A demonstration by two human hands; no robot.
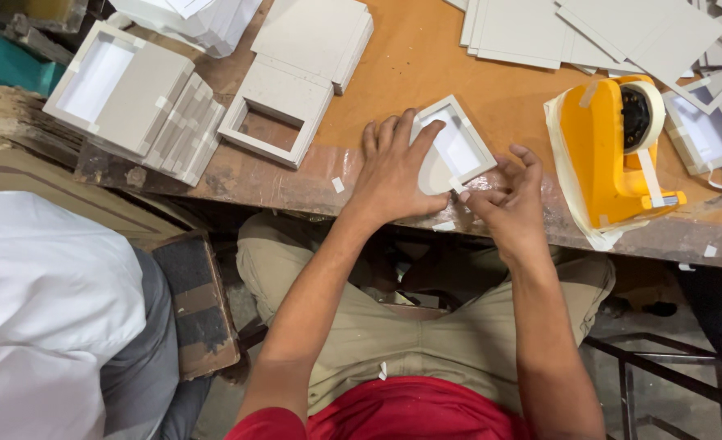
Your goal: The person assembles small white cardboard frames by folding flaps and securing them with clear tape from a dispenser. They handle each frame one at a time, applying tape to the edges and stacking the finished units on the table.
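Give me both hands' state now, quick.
Left hand: open, flat on the small shallow grey-and-white cardboard tray.
Right hand: fingertips pinched at the tray's near corner; contents cannot be told.

Person, seated: red short-sleeved shirt point(401, 417); khaki trousers point(410, 326) bearing small white tape scraps; bare forearms; left hand point(393, 175) and right hand point(511, 204) ungloved, without rings.

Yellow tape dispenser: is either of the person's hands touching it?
No. The yellow tape dispenser stands apart to the right, while the left hand and right hand both rest on the small grey cardboard tray.
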